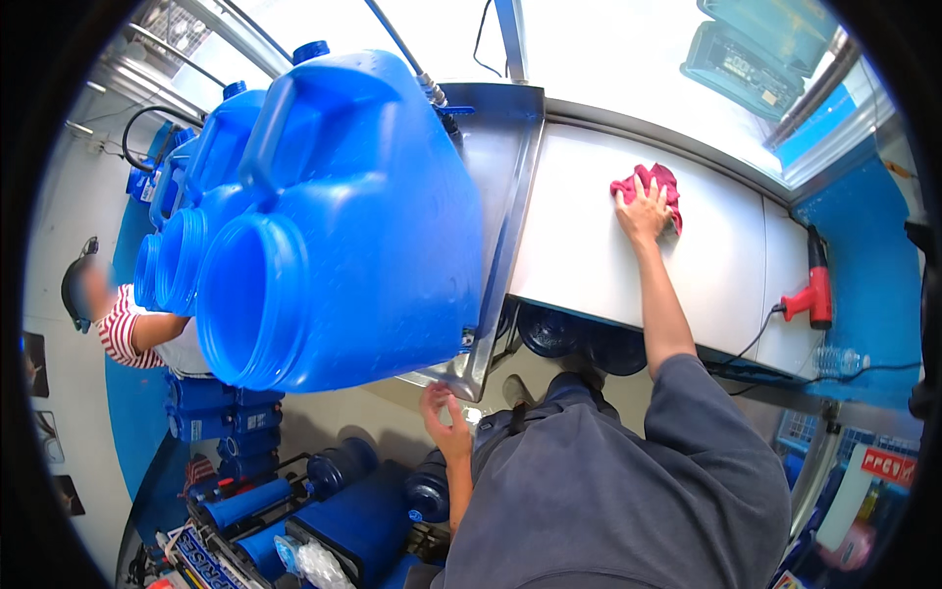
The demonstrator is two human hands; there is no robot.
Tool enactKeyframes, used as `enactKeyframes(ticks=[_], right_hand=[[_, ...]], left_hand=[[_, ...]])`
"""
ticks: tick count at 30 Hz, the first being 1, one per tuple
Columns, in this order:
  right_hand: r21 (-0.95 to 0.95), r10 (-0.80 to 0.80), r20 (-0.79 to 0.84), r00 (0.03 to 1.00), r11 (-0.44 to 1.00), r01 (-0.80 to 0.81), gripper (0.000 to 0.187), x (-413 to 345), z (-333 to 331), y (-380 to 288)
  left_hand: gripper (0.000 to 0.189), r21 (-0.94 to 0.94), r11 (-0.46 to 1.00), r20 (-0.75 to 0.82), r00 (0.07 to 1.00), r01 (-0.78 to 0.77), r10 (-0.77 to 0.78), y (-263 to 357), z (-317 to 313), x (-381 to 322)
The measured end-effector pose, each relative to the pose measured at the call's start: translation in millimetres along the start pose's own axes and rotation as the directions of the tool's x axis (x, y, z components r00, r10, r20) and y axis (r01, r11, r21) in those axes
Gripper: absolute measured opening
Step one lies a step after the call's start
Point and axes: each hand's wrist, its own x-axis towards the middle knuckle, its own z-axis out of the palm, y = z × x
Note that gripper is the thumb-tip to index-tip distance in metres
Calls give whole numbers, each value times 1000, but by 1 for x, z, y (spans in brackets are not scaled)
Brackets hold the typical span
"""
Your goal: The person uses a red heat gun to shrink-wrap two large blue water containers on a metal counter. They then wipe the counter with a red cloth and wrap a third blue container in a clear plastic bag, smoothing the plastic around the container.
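Observation:
My right hand presses a crumpled dark red cloth flat against a white countertop. Its fingers are spread over the fabric. My left hand hangs low, by the near corner of a stainless steel sink tray; the fingers are half curled with nothing seen in them, and whether they touch the metal edge I cannot tell. On that tray stands a big blue plastic water container, its wide round mouth uncapped and facing me. More such containers line up behind it.
A red and black heat gun and a clear plastic bottle lie at the right, with a cord trailing. Round water jugs sit beneath the counter. A person in a striped shirt stands at left. Blue containers are stacked below.

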Motion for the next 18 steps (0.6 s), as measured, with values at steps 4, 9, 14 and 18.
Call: enactKeyframes(ticks=[4, 9, 14, 18], right_hand=[[86, -273, 58, 960, 960, 268, 62, 44, 21, -76], [381, -760, -210, 615, 516, 767, 44, -15, 0, -61], [628, -610, -406, 681, 355, 693, 39, -27, -36, -11], [663, -474, -506, 721, 322, 676, 37, 52, -26, -93]], left_hand=[[93, 200, 980, -57, 998, 4, 8, 26, 30, 11], [105, 320, 947, -59, 998, 33, -15, 29, 57, 5], [98, 409, 898, -104, 986, 161, -129, 16, 65, -24], [95, 398, 880, -138, 966, 257, -220, 17, 79, -43]])
